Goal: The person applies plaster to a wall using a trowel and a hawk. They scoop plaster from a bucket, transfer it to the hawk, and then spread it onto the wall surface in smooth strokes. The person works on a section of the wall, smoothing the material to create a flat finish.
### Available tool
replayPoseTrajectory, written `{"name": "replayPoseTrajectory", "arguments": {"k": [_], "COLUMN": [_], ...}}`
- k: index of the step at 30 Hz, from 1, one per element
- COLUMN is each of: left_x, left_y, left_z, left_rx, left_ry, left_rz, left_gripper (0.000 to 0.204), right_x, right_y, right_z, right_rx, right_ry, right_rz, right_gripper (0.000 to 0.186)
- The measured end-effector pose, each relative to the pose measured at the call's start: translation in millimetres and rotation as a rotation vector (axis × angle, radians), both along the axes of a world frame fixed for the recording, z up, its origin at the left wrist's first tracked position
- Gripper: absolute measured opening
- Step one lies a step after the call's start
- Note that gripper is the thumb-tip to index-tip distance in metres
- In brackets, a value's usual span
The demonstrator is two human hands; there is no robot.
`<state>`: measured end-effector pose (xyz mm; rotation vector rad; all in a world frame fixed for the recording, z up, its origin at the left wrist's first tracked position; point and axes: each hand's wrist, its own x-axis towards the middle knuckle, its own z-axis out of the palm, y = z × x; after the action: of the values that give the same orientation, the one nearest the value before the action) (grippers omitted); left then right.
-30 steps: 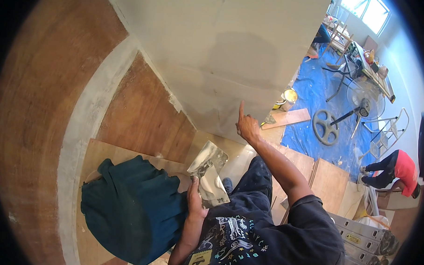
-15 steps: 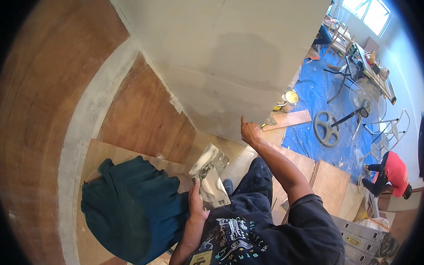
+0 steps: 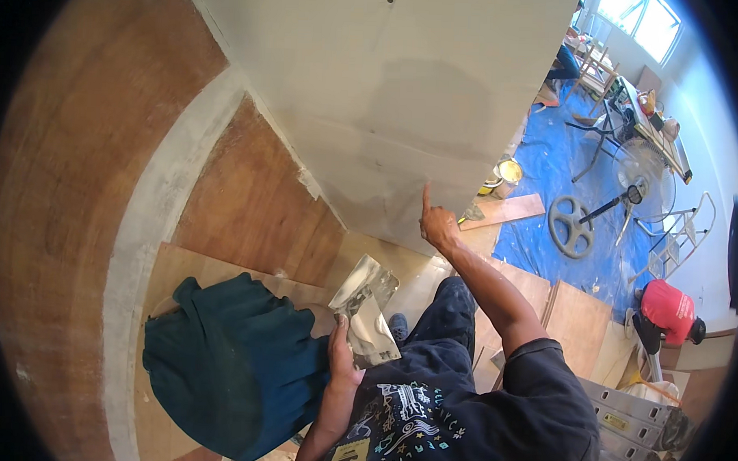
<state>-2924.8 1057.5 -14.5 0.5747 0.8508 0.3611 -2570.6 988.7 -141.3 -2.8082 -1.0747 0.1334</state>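
My left hand (image 3: pixel 344 356) grips a wide, putty-smeared metal plate (image 3: pixel 374 324) in front of my shirt. Pale, wet-looking filler lies across its shiny face. My right hand (image 3: pixel 440 225) is stretched forward by the off-white wall panel (image 3: pixel 349 92), index finger extended, its tip at or very near the surface. The other fingers are curled. A small putty knife (image 3: pixel 473 212) with a yellowish handle sticks out from the right side of that hand, apparently held in the curled fingers; its grip is hidden.
A dark teal cloth (image 3: pixel 234 364) drapes over something at my left, beside brown plywood panels (image 3: pixel 257 186). To the right are an opened bucket (image 3: pixel 508 171), a plank (image 3: pixel 508 213), a fan (image 3: pixel 634 191), a step stool (image 3: pixel 678 233) and a folded ladder (image 3: pixel 622 418). Someone in red (image 3: pixel 667 310) bends down at far right.
My right index finger has straightened and reaches higher along the wall. My left hand and the metal plate stay almost still. The person in red has bent and shifted slightly left.
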Motion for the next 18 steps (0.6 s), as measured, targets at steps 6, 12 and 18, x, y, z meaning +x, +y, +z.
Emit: {"name": "replayPoseTrajectory", "arguments": {"k": [6, 12, 18], "left_x": [4, 2, 8], "left_y": [2, 1, 4], "left_z": [1, -3, -5], "left_rx": [0.002, 0.000, -0.013], "left_ry": [-0.020, 0.014, -0.011], "left_rz": [-0.045, -0.024, -0.034], "left_gripper": [0.042, 0.041, 0.040], "right_x": [22, 11, 10], "right_y": [-15, -7, -19], "right_z": [-32, 8, -12], "right_rx": [-0.039, -0.081, -0.001], "right_ry": [-0.077, 0.001, 0.095], "right_rz": [0.051, 0.042, 0.253], "right_gripper": [0.099, 0.057, 0.026]}}
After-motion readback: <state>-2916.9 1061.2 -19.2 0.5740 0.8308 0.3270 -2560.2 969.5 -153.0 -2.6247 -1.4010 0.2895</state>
